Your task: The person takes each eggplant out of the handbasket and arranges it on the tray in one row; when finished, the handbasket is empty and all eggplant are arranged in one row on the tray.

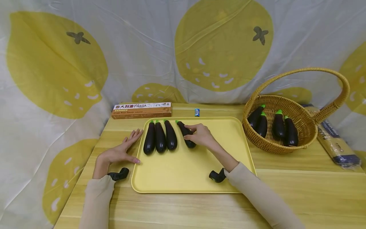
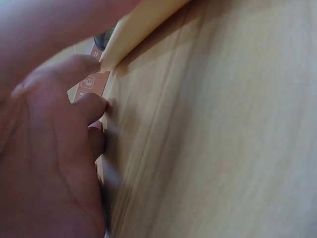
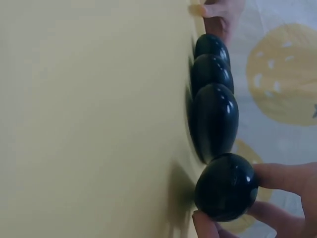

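My right hand [image 1: 201, 136] grips a dark purple eggplant [image 1: 189, 143] with a green top, over the upper middle of the yellow tray [image 1: 177, 178]. In the right wrist view, thumb and fingers hold the sides of that eggplant [image 3: 226, 187]. Three eggplants [image 1: 160, 140] lie side by side on the tray's left part, green ends toward the back. Fingers spread, my left hand [image 1: 120, 152] rests at the tray's left edge, its thumb touching the rim. The left wrist view shows that hand [image 2: 49, 129] beside the tray edge, holding nothing.
At the right stands a wicker basket [image 1: 281, 149] with a tall handle and several eggplants inside. A pasta box [image 1: 141, 111] lies behind the tray, with a small blue packet [image 1: 197, 112] to its right. A plastic-wrapped package [image 1: 337, 143] lies beyond the basket.
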Demonstrator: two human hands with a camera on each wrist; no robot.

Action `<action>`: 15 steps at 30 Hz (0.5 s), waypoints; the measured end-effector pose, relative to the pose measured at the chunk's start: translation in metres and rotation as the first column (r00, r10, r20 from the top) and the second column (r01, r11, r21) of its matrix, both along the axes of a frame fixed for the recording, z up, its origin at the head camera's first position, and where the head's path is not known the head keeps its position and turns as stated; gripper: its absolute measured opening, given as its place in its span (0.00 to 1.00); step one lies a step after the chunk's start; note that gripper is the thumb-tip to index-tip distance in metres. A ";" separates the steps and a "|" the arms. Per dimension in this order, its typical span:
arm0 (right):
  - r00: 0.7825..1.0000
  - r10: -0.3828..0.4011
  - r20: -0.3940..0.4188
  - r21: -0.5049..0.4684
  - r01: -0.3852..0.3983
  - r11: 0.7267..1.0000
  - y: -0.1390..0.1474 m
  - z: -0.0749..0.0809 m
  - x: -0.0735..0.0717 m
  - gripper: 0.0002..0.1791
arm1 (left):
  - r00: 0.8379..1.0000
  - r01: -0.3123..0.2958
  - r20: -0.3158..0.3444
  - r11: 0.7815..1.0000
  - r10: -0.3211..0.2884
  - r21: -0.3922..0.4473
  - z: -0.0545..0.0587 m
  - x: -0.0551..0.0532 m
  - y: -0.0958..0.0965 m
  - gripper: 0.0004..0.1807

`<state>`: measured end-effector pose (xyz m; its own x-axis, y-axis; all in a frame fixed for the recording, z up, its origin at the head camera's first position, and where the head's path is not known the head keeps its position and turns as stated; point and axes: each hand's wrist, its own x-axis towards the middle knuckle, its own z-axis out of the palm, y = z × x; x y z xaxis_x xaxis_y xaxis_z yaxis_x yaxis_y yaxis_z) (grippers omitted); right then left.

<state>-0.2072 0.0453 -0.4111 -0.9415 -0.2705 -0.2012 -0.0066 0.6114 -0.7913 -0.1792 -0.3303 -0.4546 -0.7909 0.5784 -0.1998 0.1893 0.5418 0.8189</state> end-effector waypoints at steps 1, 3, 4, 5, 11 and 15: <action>1.000 0.001 -0.016 0.006 -0.001 1.000 -0.003 -0.002 0.000 0.30 | 1.000 0.000 0.000 1.000 0.000 0.002 0.000 0.000 0.000 0.67; 0.999 0.006 -0.050 0.023 -0.005 1.000 -0.007 -0.004 0.000 0.31 | 1.000 0.002 -0.001 1.000 -0.002 0.003 0.000 0.000 0.000 0.67; 0.998 0.009 -0.064 0.031 -0.007 0.999 -0.009 -0.005 0.001 0.31 | 1.000 0.003 -0.003 1.000 -0.003 0.003 0.000 0.000 0.000 0.67; 0.997 0.015 -0.076 0.040 -0.012 0.999 -0.010 -0.006 0.001 0.32 | 1.000 0.003 -0.003 1.000 -0.003 0.004 0.000 0.000 0.000 0.67; 0.994 0.075 -0.085 0.049 -0.071 0.996 -0.014 -0.007 0.003 0.32 | 1.000 0.002 0.002 1.000 -0.002 0.011 0.000 0.000 0.000 0.67; 0.991 0.128 -0.045 0.029 -0.127 0.991 -0.014 -0.005 0.003 0.32 | 1.000 0.003 -0.002 1.000 -0.003 0.007 0.000 0.000 0.000 0.67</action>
<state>-0.2042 0.0316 -0.4165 -0.9080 -0.3844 -0.1666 -0.1222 0.6234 -0.7723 -0.1789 -0.3300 -0.4544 -0.7896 0.5820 -0.1945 0.1920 0.5354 0.8225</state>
